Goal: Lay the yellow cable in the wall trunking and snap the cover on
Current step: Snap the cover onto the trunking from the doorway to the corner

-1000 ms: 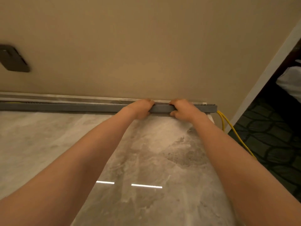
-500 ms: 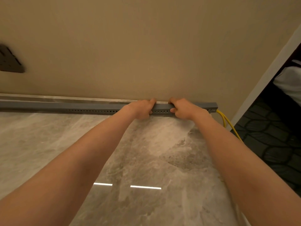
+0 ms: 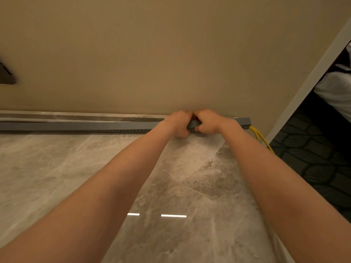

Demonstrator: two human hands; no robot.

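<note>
Marble floor [image 3: 57,177] open left of hands [image 3: 193,123], wall [image 3: 171,54] blocking behind trunking [image 3: 85,126]

No readable text, labels or nos. anywhere in view.

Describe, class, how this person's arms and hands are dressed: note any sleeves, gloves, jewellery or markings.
Both forearms are bare up to the frame edge, with no sleeves visible. The left hand and right hand wear no gloves. No rings, watch, bracelets or markings show.
</note>
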